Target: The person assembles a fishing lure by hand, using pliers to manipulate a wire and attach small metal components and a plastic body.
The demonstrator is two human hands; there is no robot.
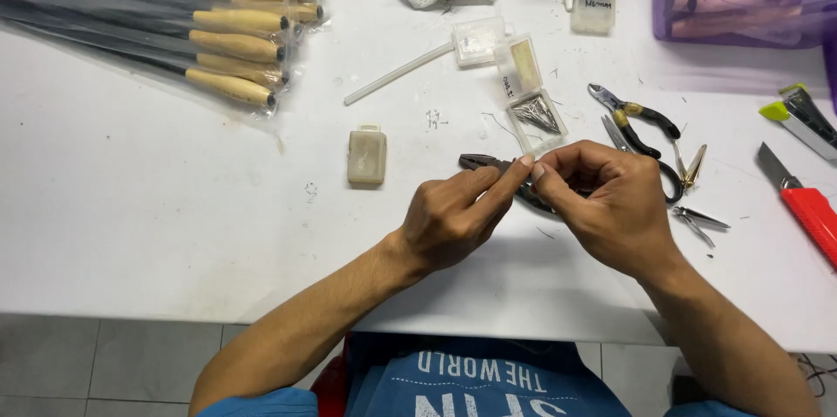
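Dark matt metal pliers (488,164); glossy clear plastic box (537,120); smooth white tabletop (157,199)

Whatever the left hand (453,216) and right hand (610,203) pinch is too small to tell.

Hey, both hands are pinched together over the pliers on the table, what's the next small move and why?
Probably draw the left hand and right hand slightly toward you, clear of the dark pliers. The fingertips meet right above them, and whatever they pinch is too small to see.
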